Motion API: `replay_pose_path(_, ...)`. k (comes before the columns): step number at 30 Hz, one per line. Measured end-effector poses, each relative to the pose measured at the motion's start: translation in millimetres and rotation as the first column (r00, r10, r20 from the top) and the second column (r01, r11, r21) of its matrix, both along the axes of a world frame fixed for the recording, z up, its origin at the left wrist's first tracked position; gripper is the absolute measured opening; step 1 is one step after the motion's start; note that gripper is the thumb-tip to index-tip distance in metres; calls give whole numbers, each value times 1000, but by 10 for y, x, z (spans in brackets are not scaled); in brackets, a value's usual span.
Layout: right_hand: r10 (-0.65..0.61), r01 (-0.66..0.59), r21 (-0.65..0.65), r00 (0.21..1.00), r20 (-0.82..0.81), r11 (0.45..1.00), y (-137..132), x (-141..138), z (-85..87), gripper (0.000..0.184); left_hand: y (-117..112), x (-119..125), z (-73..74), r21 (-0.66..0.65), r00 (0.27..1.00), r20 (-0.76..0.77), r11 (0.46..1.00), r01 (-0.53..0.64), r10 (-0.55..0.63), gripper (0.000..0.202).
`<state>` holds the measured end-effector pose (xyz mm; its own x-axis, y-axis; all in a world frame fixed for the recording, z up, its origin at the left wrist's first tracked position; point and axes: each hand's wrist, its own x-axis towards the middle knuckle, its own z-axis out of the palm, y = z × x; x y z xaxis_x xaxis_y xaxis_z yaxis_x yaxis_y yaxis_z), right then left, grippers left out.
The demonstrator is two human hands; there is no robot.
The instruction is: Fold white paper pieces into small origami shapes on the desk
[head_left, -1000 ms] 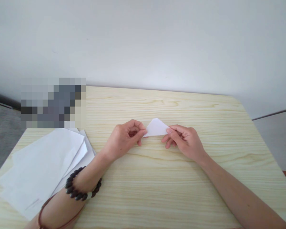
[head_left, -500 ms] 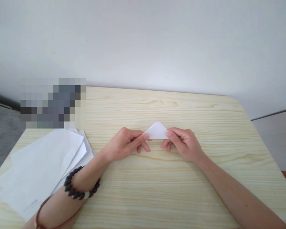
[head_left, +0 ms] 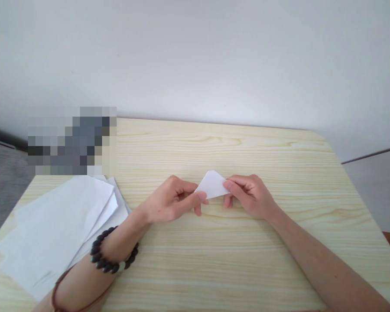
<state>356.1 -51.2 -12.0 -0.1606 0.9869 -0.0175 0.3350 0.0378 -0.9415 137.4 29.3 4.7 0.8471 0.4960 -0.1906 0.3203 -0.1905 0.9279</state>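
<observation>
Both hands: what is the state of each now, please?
Left hand: closed, pinching one end of the small white paper.
Right hand: closed, pinching its other end.

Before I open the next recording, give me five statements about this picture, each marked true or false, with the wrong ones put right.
1. The left hand and the right hand both hold the small white paper. True.
2. The loose white sheets lie on the table at the person's left. True.
3. The left hand is spread flat on the loose white sheets. False: its grip is on the small white paper.
4. The beaded bracelet is worn around the left wrist. True.
5. The beaded bracelet is made mostly of bright yellow beads. False: the beads are mostly dark.
</observation>
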Motion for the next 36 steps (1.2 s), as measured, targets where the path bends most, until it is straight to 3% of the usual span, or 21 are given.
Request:
replay_pose_path(5,82,-88,44,991,108,995,-12,-17,27,39,-2,23,-20,28,999,-28,999,31,-31,45)
replay_pose_path(13,-28,25,33,995,94,999,-7,-65,21,38,-17,77,-24,-57,994,-20,992,-110,109,41)
replay_pose_path(16,-53,53,-58,999,6,997,0,-33,21,41,-33,67,-63,-116,978,123,981,-156,170,39)
replay_pose_path(18,-44,35,-127,997,-70,991,4,-15,21,42,-38,66,-103,-120,954,228,978,-171,194,61)
replay_pose_path(19,-32,17,-154,995,-98,988,5,-9,22,43,-39,69,-122,-96,943,261,978,-185,205,67)
replay_pose_path(24,47,-70,-191,992,-119,979,11,-1,46,45,-27,93,-148,46,902,346,955,-293,260,58)
replay_pose_path(29,105,-118,-139,990,-96,983,0,-12,43,45,-15,90,-118,28,898,340,951,-308,281,47)
replay_pose_path(32,40,-44,-34,991,-125,998,-12,-32,4,35,-19,88,-121,-87,894,300,943,-320,332,48)
replay_pose_path(36,-40,45,44,993,-111,998,-16,-56,-31,38,-31,103,-122,-145,896,284,939,-312,342,45)
